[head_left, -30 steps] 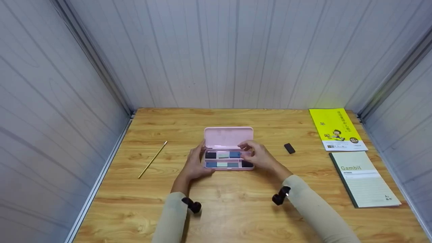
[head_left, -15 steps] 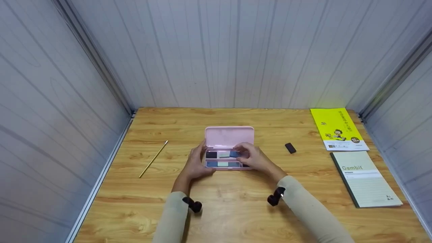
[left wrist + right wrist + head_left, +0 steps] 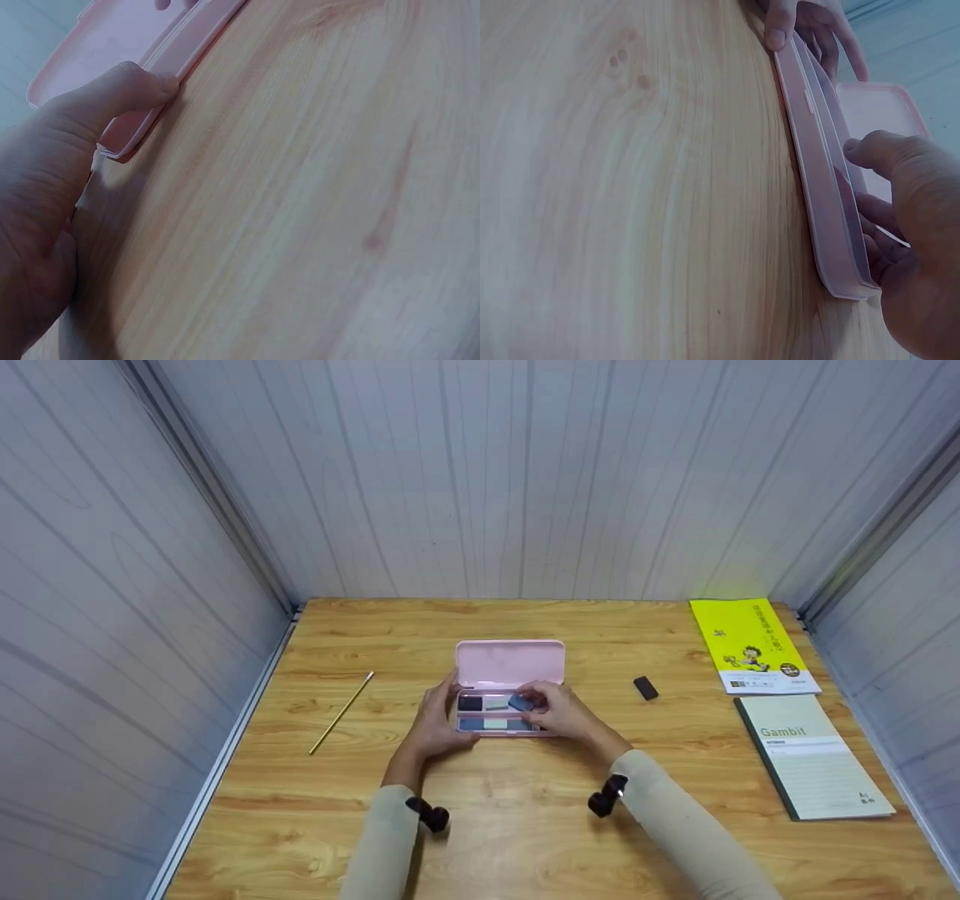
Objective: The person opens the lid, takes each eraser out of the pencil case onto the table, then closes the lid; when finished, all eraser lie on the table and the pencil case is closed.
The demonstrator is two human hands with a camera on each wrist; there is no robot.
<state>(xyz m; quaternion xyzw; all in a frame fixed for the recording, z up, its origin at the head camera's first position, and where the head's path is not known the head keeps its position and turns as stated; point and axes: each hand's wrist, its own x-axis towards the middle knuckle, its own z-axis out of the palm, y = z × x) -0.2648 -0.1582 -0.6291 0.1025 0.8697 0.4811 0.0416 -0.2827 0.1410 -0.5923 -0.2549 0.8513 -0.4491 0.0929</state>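
An open pink pencil case lies mid-table with its lid tipped back. Its tray holds several small erasers, among them a black one. My left hand grips the case's left end, thumb against the front rim. My right hand reaches into the tray from the right and pinches a blue eraser, which sits tilted. In the right wrist view the fingers of that hand dip behind the case wall, so the eraser is hidden there.
A yellow pencil lies left of the case. A small black eraser sits to its right. A yellow booklet and a pale "Gambit" notebook lie along the right edge. Grey walls enclose the wooden table.
My right hand has slid left along the tray and closed on the blue eraser, which now sits tilted instead of flat. The left hand has stayed put.
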